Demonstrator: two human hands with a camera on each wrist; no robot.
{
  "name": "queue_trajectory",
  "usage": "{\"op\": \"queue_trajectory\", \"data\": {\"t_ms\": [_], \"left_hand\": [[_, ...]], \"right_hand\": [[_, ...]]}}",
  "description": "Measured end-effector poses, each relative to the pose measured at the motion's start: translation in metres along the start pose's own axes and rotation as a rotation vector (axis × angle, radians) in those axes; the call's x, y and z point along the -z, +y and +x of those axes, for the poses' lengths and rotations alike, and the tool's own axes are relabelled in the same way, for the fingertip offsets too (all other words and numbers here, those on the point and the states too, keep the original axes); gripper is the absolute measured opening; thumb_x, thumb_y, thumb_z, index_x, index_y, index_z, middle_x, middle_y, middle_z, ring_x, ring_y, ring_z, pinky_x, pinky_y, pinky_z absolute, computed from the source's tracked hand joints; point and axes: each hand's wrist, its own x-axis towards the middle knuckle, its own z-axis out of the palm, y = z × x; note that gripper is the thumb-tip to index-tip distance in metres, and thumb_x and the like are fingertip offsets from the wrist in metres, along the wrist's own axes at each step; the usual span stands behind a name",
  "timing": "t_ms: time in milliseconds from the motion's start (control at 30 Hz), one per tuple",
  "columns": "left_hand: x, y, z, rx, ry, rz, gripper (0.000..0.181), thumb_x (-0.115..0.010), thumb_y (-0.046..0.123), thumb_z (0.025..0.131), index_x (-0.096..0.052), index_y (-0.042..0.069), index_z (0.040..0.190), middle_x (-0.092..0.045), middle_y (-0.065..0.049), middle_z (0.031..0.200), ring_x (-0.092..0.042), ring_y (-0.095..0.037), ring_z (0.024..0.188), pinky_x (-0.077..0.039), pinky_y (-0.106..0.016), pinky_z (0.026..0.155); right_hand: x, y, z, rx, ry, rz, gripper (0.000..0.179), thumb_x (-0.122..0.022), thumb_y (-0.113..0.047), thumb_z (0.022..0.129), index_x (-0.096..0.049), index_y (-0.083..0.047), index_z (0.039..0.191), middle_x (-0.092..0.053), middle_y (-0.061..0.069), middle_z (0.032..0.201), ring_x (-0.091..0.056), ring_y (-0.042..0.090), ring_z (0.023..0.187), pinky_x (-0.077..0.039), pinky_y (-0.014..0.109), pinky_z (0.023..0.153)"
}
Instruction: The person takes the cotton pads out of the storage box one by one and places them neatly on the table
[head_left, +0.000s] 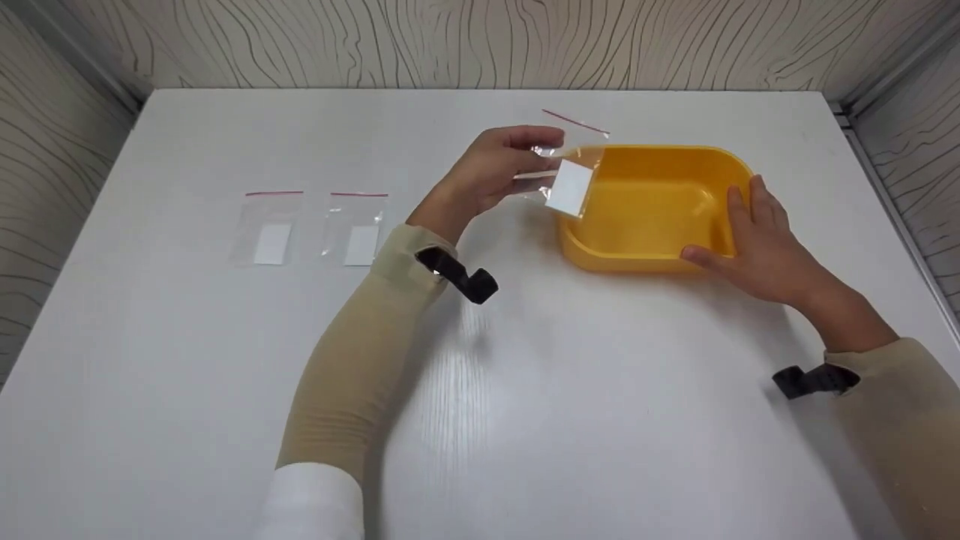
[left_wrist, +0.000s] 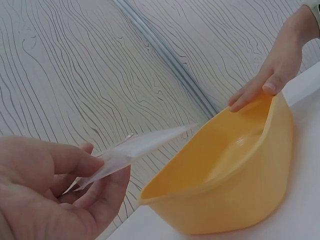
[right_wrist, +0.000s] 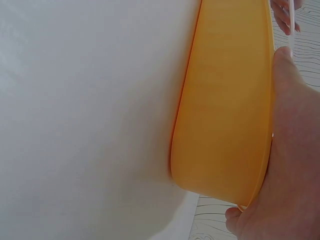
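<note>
My left hand (head_left: pixel 491 169) pinches a clear zip-lock bag (head_left: pixel 569 187) between thumb and fingers. The bag has a red seal line at its top and a white card-like piece inside. In the head view it overlaps the left end of a yellow plastic basin (head_left: pixel 600 262); the left wrist view shows the bag nearly edge-on, raised beside the basin's rim. My right hand (head_left: pixel 772 251) rests over the basin's near right corner, thumb along the front rim and straight fingers across the right rim. No contents show inside the basin.
Two similar zip-lock bags, a left one (head_left: pixel 270 229) and a right one (head_left: pixel 357 229), lie flat on the white table (head_left: pixel 570 420) at the left. Behind the table's far edge stands a wood-grain patterned panel (head_left: pixel 450 45), with more panels at both sides.
</note>
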Motion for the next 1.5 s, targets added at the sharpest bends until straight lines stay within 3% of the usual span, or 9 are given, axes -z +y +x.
{"op": "queue_trajectory", "data": {"t_ms": [267,533,1067,1500], "left_hand": [[0.017,-0.001,-0.010,-0.029,-0.006,0.002,0.038,-0.063,-0.007,0.096,-0.063,0.001,0.133,-0.062,-0.009,0.132,-0.068,-0.023,0.108,-0.058,-0.031,0.090],[0.032,-0.004,-0.019,-0.021,0.036,0.010,0.038,-0.063,-0.008,0.096,-0.065,0.002,0.132,-0.061,-0.011,0.133,-0.068,-0.023,0.107,-0.058,-0.031,0.090],[0.063,-0.025,-0.035,0.003,0.088,0.039,0.041,-0.064,-0.009,0.094,-0.061,-0.001,0.135,-0.055,-0.018,0.141,-0.065,-0.023,0.109,-0.057,-0.034,0.093],[0.080,-0.041,-0.045,-0.001,0.183,0.061,0.045,-0.063,-0.008,0.096,-0.057,0.000,0.140,-0.055,-0.016,0.141,-0.062,-0.021,0.112,-0.055,-0.033,0.095]], "right_hand": [[0.000,0.000,0.001,0.002,-0.002,0.010,0.113,-0.055,-0.062,0.098,0.013,0.009,0.155,0.034,0.027,0.158,0.020,0.054,0.147,-0.010,0.076,0.112],[0.001,-0.001,0.002,0.001,-0.011,0.023,0.114,-0.056,-0.061,0.097,0.013,0.008,0.155,0.035,0.026,0.158,0.021,0.051,0.148,-0.009,0.075,0.113],[0.002,0.002,0.003,0.000,-0.015,0.016,0.114,-0.055,-0.062,0.097,0.015,0.007,0.155,0.034,0.027,0.158,0.020,0.052,0.147,-0.009,0.076,0.112],[0.001,0.001,0.004,0.010,-0.013,0.010,0.113,-0.054,-0.062,0.098,0.014,0.009,0.155,0.035,0.026,0.158,0.021,0.051,0.148,-0.007,0.075,0.113]]}}
